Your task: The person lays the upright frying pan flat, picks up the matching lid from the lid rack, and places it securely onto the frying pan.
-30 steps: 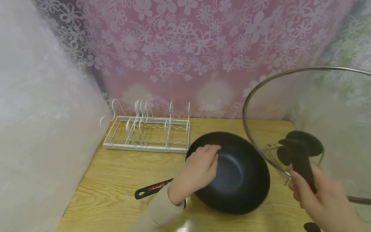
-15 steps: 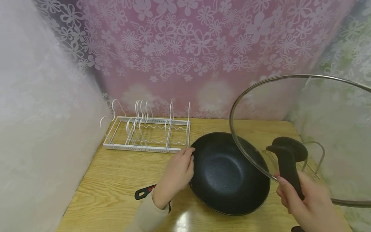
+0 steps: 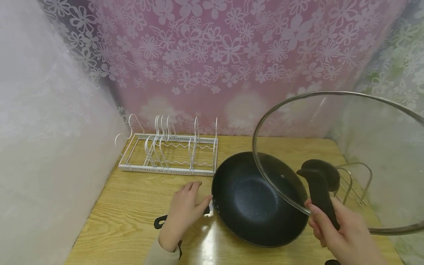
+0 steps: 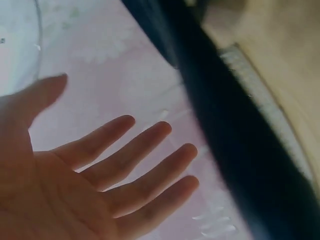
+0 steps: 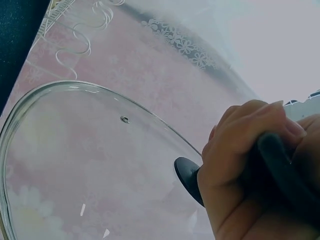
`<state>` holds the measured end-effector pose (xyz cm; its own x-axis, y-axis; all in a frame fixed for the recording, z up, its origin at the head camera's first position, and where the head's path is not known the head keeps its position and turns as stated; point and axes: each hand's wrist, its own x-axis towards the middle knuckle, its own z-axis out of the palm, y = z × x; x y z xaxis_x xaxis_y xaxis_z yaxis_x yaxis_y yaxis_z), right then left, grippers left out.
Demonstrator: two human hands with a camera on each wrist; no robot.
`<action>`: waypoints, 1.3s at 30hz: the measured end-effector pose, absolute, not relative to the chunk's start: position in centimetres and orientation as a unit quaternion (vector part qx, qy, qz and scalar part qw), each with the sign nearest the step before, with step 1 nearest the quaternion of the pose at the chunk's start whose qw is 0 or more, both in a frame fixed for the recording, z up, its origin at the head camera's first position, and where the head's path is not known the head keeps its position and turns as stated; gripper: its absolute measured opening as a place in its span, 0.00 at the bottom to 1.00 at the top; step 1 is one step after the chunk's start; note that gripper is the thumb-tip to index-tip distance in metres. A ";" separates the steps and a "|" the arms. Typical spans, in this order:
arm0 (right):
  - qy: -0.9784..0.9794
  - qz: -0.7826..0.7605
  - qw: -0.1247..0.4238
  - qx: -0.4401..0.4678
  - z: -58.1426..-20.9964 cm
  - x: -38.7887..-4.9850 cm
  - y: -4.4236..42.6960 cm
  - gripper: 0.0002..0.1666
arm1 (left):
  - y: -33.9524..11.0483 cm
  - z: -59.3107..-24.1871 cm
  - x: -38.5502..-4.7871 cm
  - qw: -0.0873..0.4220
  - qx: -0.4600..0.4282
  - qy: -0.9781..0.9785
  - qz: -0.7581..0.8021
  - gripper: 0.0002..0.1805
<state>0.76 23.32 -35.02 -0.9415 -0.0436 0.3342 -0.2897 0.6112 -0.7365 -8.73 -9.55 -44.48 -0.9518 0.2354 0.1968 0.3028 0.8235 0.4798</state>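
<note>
A black wok (image 3: 255, 200) sits upright on the wooden table, its long black handle (image 3: 160, 222) pointing left. My left hand (image 3: 183, 209) is over that handle, partly hiding it, with the thumb close to the wok's rim; contact cannot be told. In the left wrist view the fingers (image 4: 145, 145) are spread and hold nothing. My right hand (image 3: 341, 228) grips the black handle (image 3: 319, 184) of a large glass lid (image 3: 361, 136), tilted up at the right and partly in front of the wok. The right wrist view shows fingers curled round this handle.
A white wire rack (image 3: 172, 169) with upright dividers stands at the back left of the table (image 3: 126, 206). Another wire rack (image 3: 368, 176) shows through the lid at the right. A small black end (image 3: 332, 262) appears at the bottom edge. Patterned curtains stand behind and beside.
My left hand has moved left and down from over the wok to its handle. The lid in my right hand has come left and slightly down. The wok has stayed in place.
</note>
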 end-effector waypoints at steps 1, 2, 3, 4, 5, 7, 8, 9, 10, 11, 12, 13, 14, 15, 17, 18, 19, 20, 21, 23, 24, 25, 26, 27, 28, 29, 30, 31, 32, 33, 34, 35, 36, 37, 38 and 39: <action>-0.884 0.435 0.138 0.098 -35.1 0.8 23.4 0.13 | -9.7 -44.7 -8.6 0.061 -0.136 -0.957 -0.251 0.30; -0.884 0.438 0.132 0.101 -35.2 0.8 23.4 0.13 | -9.9 -44.9 -8.5 0.059 -0.133 -0.960 -0.238 0.32; -0.883 0.441 0.123 0.100 -35.2 0.8 23.5 0.12 | -10.1 -45.1 -8.4 0.056 -0.132 -0.963 -0.229 0.34; -0.883 0.444 0.113 0.099 -35.3 0.8 23.6 0.12 | -10.3 -45.3 -8.3 0.052 -0.135 -0.964 -0.223 0.35; -0.881 0.449 0.106 0.102 -35.3 0.8 23.7 0.12 | -10.6 -45.6 -8.2 0.049 -0.141 -0.964 -0.220 0.36; -0.878 0.459 0.089 0.107 -35.4 0.8 23.9 0.12 | -11.0 -46.1 -8.2 0.045 -0.159 -0.962 -0.215 0.35; -0.876 0.463 0.083 0.110 -35.4 0.8 24.0 0.12 | -11.3 -46.3 -8.2 0.043 -0.170 -0.960 -0.216 0.35; -0.872 0.469 0.075 0.114 -35.4 0.8 24.1 0.12 | -11.5 -46.5 -8.2 0.040 -0.182 -0.958 -0.217 0.34; -0.868 0.476 0.071 0.121 -35.5 0.7 24.2 0.13 | -11.7 -46.7 -8.2 0.038 -0.193 -0.956 -0.218 0.33; -0.861 0.486 0.069 0.132 -35.5 0.7 24.2 0.14 | -12.0 -46.9 -8.2 0.036 -0.202 -0.954 -0.219 0.33; -0.856 0.493 0.065 0.140 -35.6 0.6 24.3 0.15 | -12.2 -47.1 -8.2 0.035 -0.209 -0.953 -0.218 0.33; -0.850 0.501 0.063 0.151 -35.7 0.6 24.4 0.16 | -12.3 -47.2 -8.2 0.033 -0.215 -0.952 -0.217 0.33; -0.846 0.504 0.061 0.160 -35.7 0.5 24.4 0.17 | -12.5 -47.3 -8.2 0.033 -0.220 -0.951 -0.215 0.34; -0.840 0.510 0.059 0.173 -35.8 0.5 24.5 0.18 | -12.7 -47.5 -8.2 0.033 -0.225 -0.950 -0.212 0.34; -0.831 0.521 0.053 0.189 -36.0 0.4 24.6 0.19 | -12.9 -47.8 -8.2 0.034 -0.230 -0.949 -0.212 0.34; -0.829 0.524 0.047 0.190 -36.0 0.4 24.6 0.20 | -13.0 -47.9 -8.2 0.036 -0.232 -0.949 -0.211 0.34; -0.826 0.530 0.039 0.190 -36.1 0.4 24.7 0.20 | -13.2 -48.0 -8.1 0.038 -0.234 -0.948 -0.210 0.33; -0.825 0.534 0.030 0.185 -36.1 0.3 24.7 0.20 | -13.3 -48.2 -8.1 0.041 -0.235 -0.948 -0.213 0.33; -0.819 0.543 0.024 0.182 -36.2 0.3 24.7 0.19 | -13.4 -48.3 -8.1 0.043 -0.234 -0.947 -0.215 0.32; -0.808 0.562 0.008 0.178 -36.3 0.3 24.9 0.18 | -13.5 -48.5 -8.1 0.048 -0.232 -0.947 -0.218 0.30; -0.798 0.575 0.001 0.179 -36.3 0.2 24.9 0.18 | -13.6 -48.5 -8.0 0.051 -0.231 -0.947 -0.218 0.29; -0.787 0.589 -0.008 0.183 -36.4 0.2 24.9 0.18 | -13.7 -48.6 -8.0 0.055 -0.230 -0.947 -0.219 0.28; -0.777 0.600 -0.013 0.189 -36.4 0.1 25.0 0.18 | -13.7 -48.6 -8.0 0.058 -0.229 -0.947 -0.219 0.27; -0.763 0.614 -0.019 0.198 -36.4 0.1 25.0 0.18 | -13.8 -48.6 -7.9 0.060 -0.228 -0.948 -0.216 0.27; -0.755 0.623 -0.027 0.203 -36.4 0.0 25.0 0.18 | -13.9 -48.5 -7.9 0.062 -0.228 -0.948 -0.214 0.26; -0.741 0.637 -0.037 0.209 -36.5 -0.1 25.0 0.18 | -13.9 -48.5 -7.8 0.062 -0.228 -0.948 -0.213 0.26; -0.734 0.643 -0.044 0.211 -36.5 -0.2 25.0 0.18 | -14.0 -48.5 -7.8 0.061 -0.228 -0.948 -0.213 0.26; -0.725 0.653 -0.055 0.212 -36.5 -0.2 25.0 0.18 | -14.0 -48.5 -7.7 0.061 -0.228 -0.948 -0.213 0.26; -0.718 0.659 -0.061 0.215 -36.6 -0.3 24.9 0.18 | -14.0 -48.6 -7.7 0.060 -0.228 -0.948 -0.213 0.26; -0.711 0.666 -0.068 0.215 -36.7 -0.4 24.9 0.18 | -14.1 -48.6 -7.6 0.058 -0.228 -0.948 -0.213 0.26; -0.703 0.674 -0.079 0.214 -36.8 -0.5 24.9 0.18 | -14.1 -48.7 -7.6 0.058 -0.228 -0.948 -0.214 0.26; -0.690 0.685 -0.089 0.217 -36.9 -0.5 24.9 0.19 | -14.1 -48.7 -7.6 0.058 -0.228 -0.948 -0.215 0.26; -0.683 0.692 -0.098 0.215 -37.1 -0.6 24.9 0.19 | -14.2 -48.8 -7.5 0.057 -0.227 -0.948 -0.217 0.26; -0.673 0.701 -0.110 0.210 -37.2 -0.6 24.9 0.20 | -14.2 -48.9 -7.5 0.056 -0.226 -0.948 -0.217 0.25; -0.666 0.708 -0.121 0.204 -37.3 -0.7 24.9 0.20 | -14.2 -49.0 -7.5 0.055 -0.225 -0.948 -0.218 0.25; -0.659 0.714 -0.132 0.196 -37.4 -0.7 25.0 0.20 | -14.2 -49.1 -7.4 0.054 -0.223 -0.948 -0.220 0.25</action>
